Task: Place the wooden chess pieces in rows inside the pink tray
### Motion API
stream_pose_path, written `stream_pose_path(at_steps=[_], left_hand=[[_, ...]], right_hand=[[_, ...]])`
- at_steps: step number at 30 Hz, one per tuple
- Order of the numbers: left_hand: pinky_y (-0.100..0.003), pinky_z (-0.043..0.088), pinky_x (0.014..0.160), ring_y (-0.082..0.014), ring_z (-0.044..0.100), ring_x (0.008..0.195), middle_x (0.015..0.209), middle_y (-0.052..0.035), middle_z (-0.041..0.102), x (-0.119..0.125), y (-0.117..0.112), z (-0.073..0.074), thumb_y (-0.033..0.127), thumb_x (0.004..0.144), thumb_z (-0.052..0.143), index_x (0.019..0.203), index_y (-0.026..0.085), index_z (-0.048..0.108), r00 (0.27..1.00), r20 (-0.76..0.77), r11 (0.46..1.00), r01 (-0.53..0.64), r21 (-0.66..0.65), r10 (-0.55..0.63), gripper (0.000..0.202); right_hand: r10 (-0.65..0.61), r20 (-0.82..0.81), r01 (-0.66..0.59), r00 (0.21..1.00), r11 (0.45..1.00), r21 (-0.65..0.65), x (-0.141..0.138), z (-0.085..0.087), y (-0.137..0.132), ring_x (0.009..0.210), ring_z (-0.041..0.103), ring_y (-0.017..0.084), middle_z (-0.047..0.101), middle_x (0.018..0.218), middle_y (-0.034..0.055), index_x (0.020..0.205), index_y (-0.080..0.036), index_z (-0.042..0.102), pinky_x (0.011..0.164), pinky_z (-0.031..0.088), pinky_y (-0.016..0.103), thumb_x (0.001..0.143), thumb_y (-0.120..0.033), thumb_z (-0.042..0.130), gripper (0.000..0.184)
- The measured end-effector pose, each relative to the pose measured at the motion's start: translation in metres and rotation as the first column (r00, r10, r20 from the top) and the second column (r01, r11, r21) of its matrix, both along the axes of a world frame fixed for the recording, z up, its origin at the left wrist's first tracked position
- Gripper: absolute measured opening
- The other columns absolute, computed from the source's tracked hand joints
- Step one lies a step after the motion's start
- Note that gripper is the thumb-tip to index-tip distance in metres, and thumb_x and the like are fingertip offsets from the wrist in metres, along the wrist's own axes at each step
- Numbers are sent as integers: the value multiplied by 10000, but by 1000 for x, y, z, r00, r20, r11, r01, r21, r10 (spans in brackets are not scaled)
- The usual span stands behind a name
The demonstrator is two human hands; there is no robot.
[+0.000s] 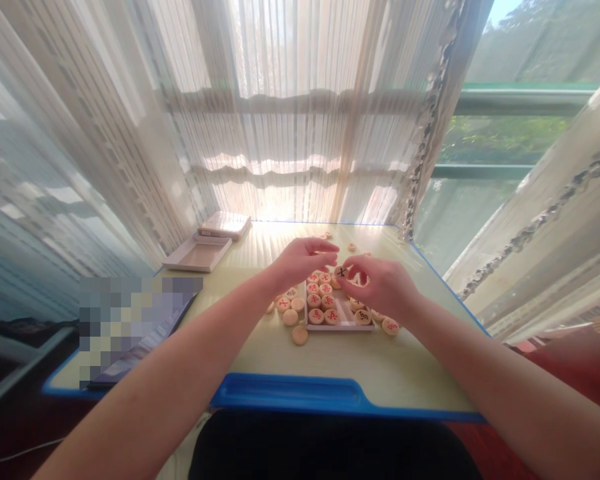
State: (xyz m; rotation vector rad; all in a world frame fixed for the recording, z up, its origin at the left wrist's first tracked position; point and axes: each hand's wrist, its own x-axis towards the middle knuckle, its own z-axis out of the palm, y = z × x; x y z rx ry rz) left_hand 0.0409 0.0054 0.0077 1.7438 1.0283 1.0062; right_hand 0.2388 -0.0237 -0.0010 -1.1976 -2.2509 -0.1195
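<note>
My right hand pinches a round wooden Chinese chess piece with a black character, tilted upright above a shallow box. Close beside it, over the box's far left corner, my left hand has its fingers loosely stretched to the right, with nothing visible in them. Inside the box, pieces with red characters, among them a near one, stand in rows on the left. Black-character pieces, such as the nearest one, lie along the right side. My right hand hides part of the box's far right.
Loose pieces lie on both sides of the box, including a blank-faced one and a red one. A shallow tray or lid and another flat box are at the back left. A pixelated flat item lies left; the table has a blue edge.
</note>
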Motion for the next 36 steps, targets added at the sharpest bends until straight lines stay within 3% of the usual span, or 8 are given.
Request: stream_pose_path(at_steps=[3,6,11,17,24,32,36], left_hand=[[-394,519,823,-210,645,880,1115,-111,674,-5,3,-3,329,832,601,1062,172,686,947,-251,935,-108,338,200,291],[-420,461,918,-254,607,1024,1144,-93,665,-11,6,-5,352,875,525,1102,195,663,825,-466,856,-41,515,320,309],[-373,468,830,-241,635,892,891,-73,702,-13,8,-8,373,913,427,970,203,689,740,-587,851,38,523,328,317],[-307,457,728,-191,611,713,707,-35,664,-8,4,-8,331,846,524,775,210,689,812,-515,854,40,518,275,217],[-294,429,680,-175,582,645,639,-19,640,-9,5,-7,313,820,561,715,205,683,852,-477,885,37,464,215,194],[-284,394,624,-159,550,604,622,-23,635,-9,4,-7,304,857,495,669,192,663,779,-578,865,95,493,243,275],[-286,368,596,-156,530,587,617,-25,630,-9,5,-8,324,867,474,648,184,641,755,-606,870,99,483,250,309]], right_hand=[[-56,201,81,978,989,-122,0,4,-1,569,581,134,685,662,-3,855,-223,698,555,334,253,792,-456,581,269],[-55,383,118,922,982,-144,-1,6,-4,612,605,175,686,654,22,905,-244,711,555,313,270,791,-468,563,292],[-32,471,134,882,973,-186,-6,8,-10,706,646,217,729,793,46,914,-276,707,558,316,282,789,-490,555,290],[-48,442,166,896,958,-233,-8,7,-11,735,648,212,728,806,31,882,-288,705,555,327,278,792,-483,550,265],[-63,428,182,902,953,-243,-6,4,-8,681,629,198,713,766,25,848,-272,689,519,294,275,777,-501,547,278],[-82,389,207,918,934,-290,-4,7,-5,622,588,175,699,723,14,858,-290,704,521,284,262,745,-546,563,313],[-85,311,188,947,929,-318,-4,9,-4,571,554,144,686,670,-8,857,-305,727,524,291,258,747,-478,576,254]])
